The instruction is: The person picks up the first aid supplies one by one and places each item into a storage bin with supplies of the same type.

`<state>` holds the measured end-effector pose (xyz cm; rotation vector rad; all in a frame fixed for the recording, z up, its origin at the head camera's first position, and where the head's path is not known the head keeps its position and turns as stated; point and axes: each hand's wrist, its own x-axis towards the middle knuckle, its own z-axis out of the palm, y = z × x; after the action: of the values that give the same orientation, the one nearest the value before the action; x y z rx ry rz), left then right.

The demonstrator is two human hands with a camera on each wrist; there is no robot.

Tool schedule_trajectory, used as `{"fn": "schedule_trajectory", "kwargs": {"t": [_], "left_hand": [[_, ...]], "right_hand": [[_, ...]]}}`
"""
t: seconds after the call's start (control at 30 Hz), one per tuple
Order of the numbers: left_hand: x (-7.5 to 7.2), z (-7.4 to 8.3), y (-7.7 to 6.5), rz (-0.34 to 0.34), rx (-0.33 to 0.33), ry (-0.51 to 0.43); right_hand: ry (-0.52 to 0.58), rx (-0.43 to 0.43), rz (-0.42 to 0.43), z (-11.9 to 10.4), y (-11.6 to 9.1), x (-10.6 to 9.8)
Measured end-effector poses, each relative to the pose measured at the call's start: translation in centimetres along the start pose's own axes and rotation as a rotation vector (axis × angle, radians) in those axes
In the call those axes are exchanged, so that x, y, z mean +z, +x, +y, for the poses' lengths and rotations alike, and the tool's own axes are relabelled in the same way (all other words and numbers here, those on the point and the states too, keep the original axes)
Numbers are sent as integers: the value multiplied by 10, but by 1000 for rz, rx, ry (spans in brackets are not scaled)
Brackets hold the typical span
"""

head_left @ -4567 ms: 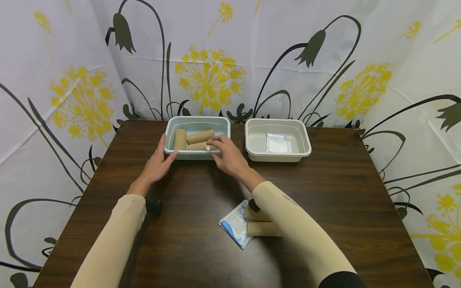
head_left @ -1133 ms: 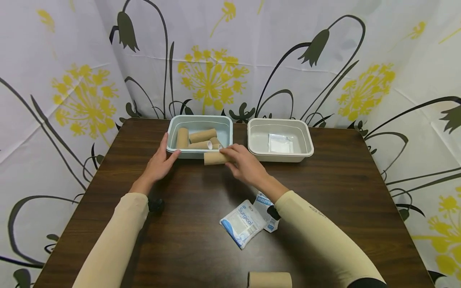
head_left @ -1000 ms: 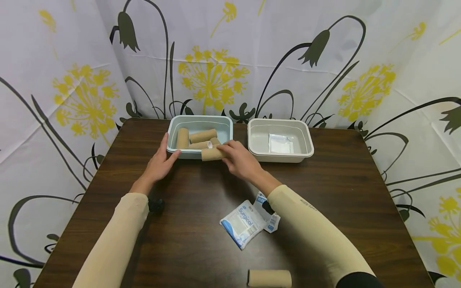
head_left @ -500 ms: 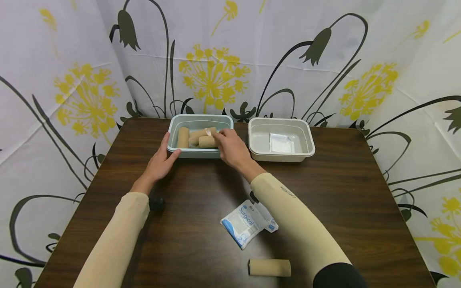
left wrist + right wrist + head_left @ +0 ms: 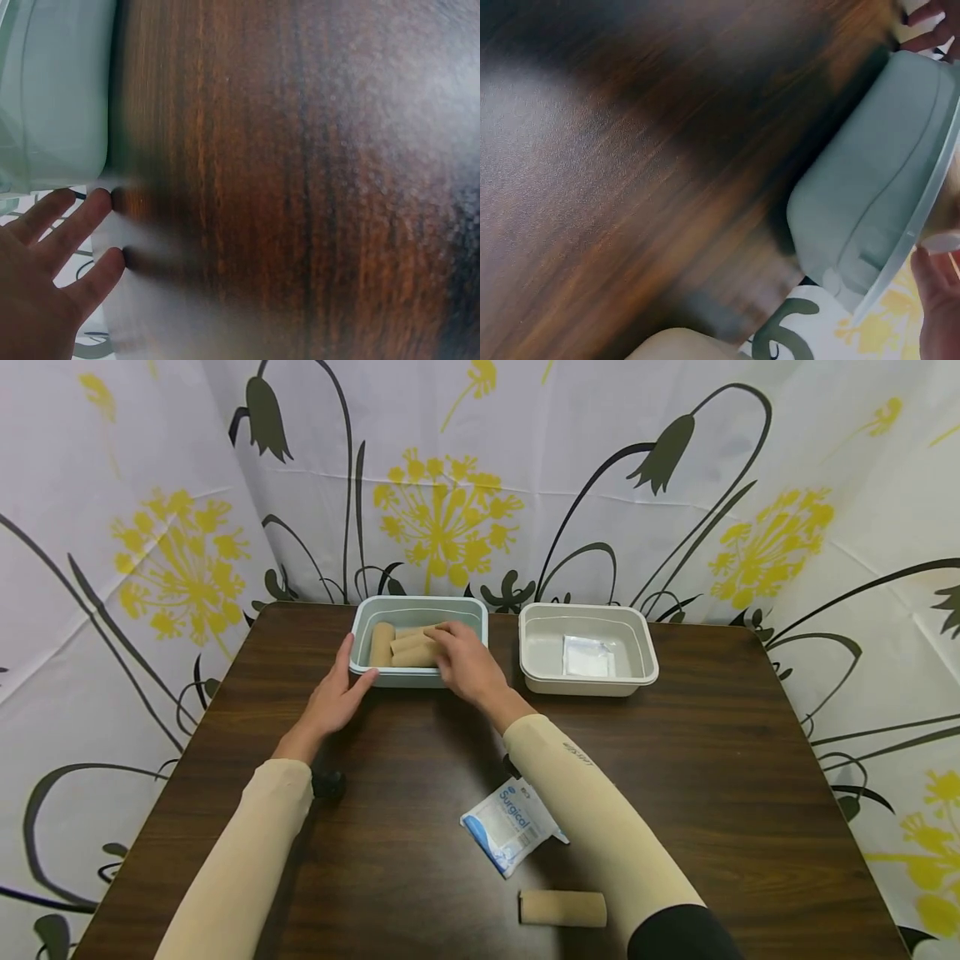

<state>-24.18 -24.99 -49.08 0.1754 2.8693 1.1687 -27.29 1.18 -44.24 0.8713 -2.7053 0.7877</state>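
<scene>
The light blue plastic bin [image 5: 420, 678] stands at the table's back, left of centre, with several cardboard tubes [image 5: 382, 645] inside. My right hand [image 5: 471, 667] reaches over its front right rim and holds one cardboard tube [image 5: 415, 654] at the right end. In the right wrist view the thumb lies at that tube's pale end [image 5: 941, 243]. My left hand [image 5: 327, 697] rests against the bin's left front corner, fingers straight and thumb at the front rim. Some fingers of the left hand [image 5: 45, 277] show beside the bin's wall [image 5: 60, 90] in the left wrist view.
To the right stands a beige bin [image 5: 588, 687] holding a white-silver packet [image 5: 588, 657]. A blue and white "Surgical" packet [image 5: 510, 822] lies mid-table, partly over another packet under my right forearm. Nearer me lies one cardboard tube [image 5: 562, 908].
A cardboard tube has gone from in front of the blue bin over its rim and down among the others, carried by my right hand. My left hand stays at the bin's corner.
</scene>
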Motion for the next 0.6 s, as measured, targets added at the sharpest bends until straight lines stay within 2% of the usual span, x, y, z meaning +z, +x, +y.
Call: {"fn": "schedule_trajectory", "kwargs": {"t": [0.13,0.23,0.6], "left_hand": [[0,2,0,-4,-3,4],[0,3,0,-4,1,0],[2,-1,1,4,3,1]], "right_hand": [[63,-5,-59,4,-2,-1],[62,2,-94,8,-6,-2],[52,-16,-119,12,-14,-8]]}}
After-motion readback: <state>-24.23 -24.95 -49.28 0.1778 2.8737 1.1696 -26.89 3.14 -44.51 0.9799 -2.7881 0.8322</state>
